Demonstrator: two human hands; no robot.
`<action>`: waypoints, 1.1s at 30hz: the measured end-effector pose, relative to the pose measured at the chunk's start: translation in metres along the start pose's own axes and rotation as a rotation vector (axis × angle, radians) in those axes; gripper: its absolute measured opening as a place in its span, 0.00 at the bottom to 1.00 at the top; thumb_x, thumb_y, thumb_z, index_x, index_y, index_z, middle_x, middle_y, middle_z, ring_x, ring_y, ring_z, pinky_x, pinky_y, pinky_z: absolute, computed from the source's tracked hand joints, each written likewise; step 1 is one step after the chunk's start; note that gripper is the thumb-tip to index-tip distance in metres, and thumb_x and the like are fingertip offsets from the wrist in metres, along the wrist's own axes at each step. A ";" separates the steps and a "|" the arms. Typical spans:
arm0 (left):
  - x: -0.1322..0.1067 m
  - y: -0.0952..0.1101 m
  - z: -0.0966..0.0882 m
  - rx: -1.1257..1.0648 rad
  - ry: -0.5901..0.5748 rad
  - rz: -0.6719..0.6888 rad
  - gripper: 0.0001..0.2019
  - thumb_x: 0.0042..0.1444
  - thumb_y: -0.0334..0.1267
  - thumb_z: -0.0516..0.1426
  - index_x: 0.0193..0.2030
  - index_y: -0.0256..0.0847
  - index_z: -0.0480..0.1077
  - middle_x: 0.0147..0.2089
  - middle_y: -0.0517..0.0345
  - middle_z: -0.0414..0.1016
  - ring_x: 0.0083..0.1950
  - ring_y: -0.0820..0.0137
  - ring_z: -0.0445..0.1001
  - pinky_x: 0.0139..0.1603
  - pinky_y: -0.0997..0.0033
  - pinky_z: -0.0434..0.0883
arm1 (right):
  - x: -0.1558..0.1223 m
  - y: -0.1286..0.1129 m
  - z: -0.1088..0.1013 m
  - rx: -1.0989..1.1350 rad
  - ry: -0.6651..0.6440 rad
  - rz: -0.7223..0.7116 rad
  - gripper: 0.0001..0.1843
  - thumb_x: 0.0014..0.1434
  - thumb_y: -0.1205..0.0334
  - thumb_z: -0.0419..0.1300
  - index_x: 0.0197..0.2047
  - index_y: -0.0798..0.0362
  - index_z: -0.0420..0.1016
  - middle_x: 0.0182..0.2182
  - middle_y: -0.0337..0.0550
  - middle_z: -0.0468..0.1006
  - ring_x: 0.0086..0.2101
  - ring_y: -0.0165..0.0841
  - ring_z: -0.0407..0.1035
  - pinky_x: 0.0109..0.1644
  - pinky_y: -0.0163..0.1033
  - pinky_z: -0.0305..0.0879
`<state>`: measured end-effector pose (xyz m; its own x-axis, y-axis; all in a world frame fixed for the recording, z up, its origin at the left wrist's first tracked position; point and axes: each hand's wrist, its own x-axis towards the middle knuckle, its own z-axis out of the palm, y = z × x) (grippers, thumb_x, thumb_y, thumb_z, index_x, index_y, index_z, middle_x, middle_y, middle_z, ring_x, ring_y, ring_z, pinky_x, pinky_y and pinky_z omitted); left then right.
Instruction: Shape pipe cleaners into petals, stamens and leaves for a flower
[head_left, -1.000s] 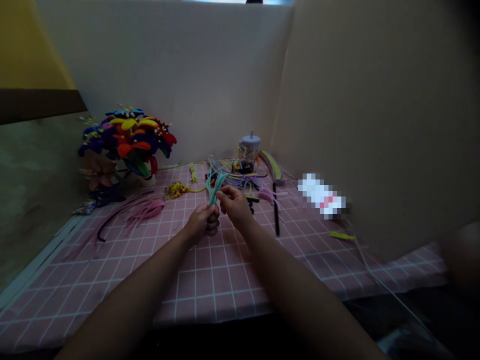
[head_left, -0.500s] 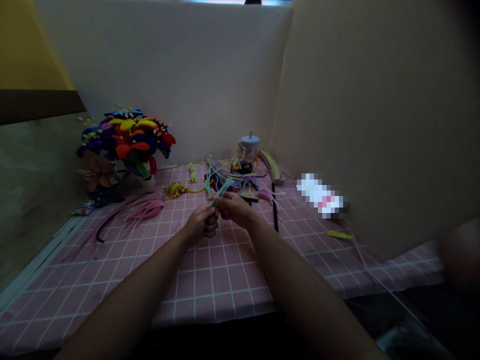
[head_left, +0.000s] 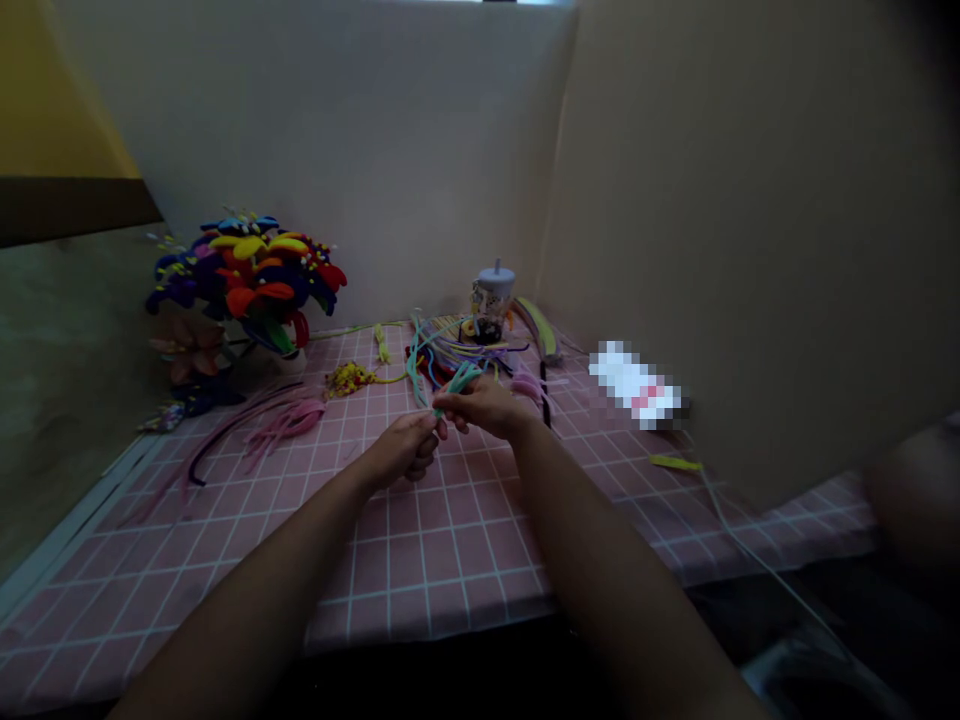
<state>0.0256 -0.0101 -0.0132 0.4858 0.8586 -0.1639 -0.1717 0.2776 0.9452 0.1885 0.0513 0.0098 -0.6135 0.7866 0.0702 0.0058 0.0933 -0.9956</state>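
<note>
A bunch of teal pipe cleaners (head_left: 450, 384) rises from between my hands. My left hand (head_left: 405, 448) is closed around their lower end, and the strands pass out of its top. Pinched in the fingers of my right hand (head_left: 484, 406) are the upper strands, which bend over towards the right. The hands touch or nearly touch at the fingertips. Part of the bunch is hidden inside my left fist.
A tangle of multicoloured pipe cleaners (head_left: 457, 350) lies just beyond my hands on a pink grid mat (head_left: 442, 540). Behind stand a lidded cup (head_left: 493, 300) and a bouquet of pipe-cleaner flowers (head_left: 247, 275). Pink strands (head_left: 285, 428) lie left; a pixelated white item (head_left: 636, 388) lies right.
The teal strands have bent over to the right, and my right hand has risen and shifted right. The whole view has drifted slightly.
</note>
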 end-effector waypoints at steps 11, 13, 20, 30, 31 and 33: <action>-0.002 -0.001 -0.002 0.045 -0.046 -0.088 0.16 0.55 0.52 0.50 0.29 0.40 0.57 0.16 0.72 0.43 0.14 0.83 0.41 0.13 0.83 0.42 | -0.001 0.001 -0.022 0.159 0.158 0.049 0.14 0.42 0.55 0.65 0.25 0.58 0.70 0.16 0.33 0.67 0.15 0.20 0.58 0.18 0.28 0.54; -0.003 -0.002 -0.004 0.040 -0.064 -0.115 0.15 0.55 0.51 0.51 0.30 0.40 0.57 0.17 0.72 0.43 0.14 0.83 0.41 0.13 0.84 0.42 | -0.002 -0.001 -0.020 0.140 0.149 0.069 0.14 0.42 0.55 0.65 0.24 0.58 0.69 0.16 0.34 0.68 0.15 0.21 0.59 0.18 0.28 0.53; -0.003 0.004 -0.007 -0.050 -0.150 -0.124 0.10 0.56 0.47 0.50 0.37 0.42 0.58 0.18 0.71 0.43 0.15 0.81 0.40 0.13 0.84 0.44 | -0.002 -0.004 -0.002 -0.065 0.033 0.034 0.15 0.46 0.54 0.63 0.23 0.59 0.69 0.16 0.36 0.70 0.16 0.22 0.61 0.19 0.29 0.55; -0.001 0.011 0.001 0.063 0.017 -0.107 0.13 0.55 0.49 0.50 0.30 0.42 0.53 0.18 0.72 0.43 0.13 0.83 0.41 0.12 0.85 0.41 | -0.003 -0.010 0.008 -0.083 0.035 0.033 0.13 0.45 0.55 0.63 0.26 0.59 0.72 0.15 0.35 0.70 0.16 0.22 0.61 0.19 0.29 0.57; -0.002 0.011 0.002 0.073 0.026 -0.109 0.13 0.55 0.49 0.50 0.29 0.42 0.53 0.18 0.72 0.43 0.13 0.83 0.41 0.12 0.84 0.41 | -0.003 -0.010 0.006 -0.074 0.037 0.035 0.13 0.45 0.55 0.63 0.27 0.59 0.72 0.16 0.36 0.70 0.16 0.23 0.62 0.20 0.29 0.57; -0.004 0.012 0.004 0.096 0.031 -0.125 0.13 0.55 0.49 0.49 0.29 0.42 0.53 0.18 0.72 0.44 0.13 0.82 0.41 0.12 0.84 0.40 | -0.004 -0.009 0.000 -0.073 0.033 0.031 0.14 0.45 0.55 0.63 0.27 0.59 0.73 0.16 0.36 0.70 0.17 0.23 0.62 0.20 0.29 0.57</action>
<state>0.0249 -0.0121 -0.0005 0.4710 0.8334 -0.2892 -0.0283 0.3419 0.9393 0.1909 0.0468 0.0187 -0.5857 0.8094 0.0424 0.0827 0.1117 -0.9903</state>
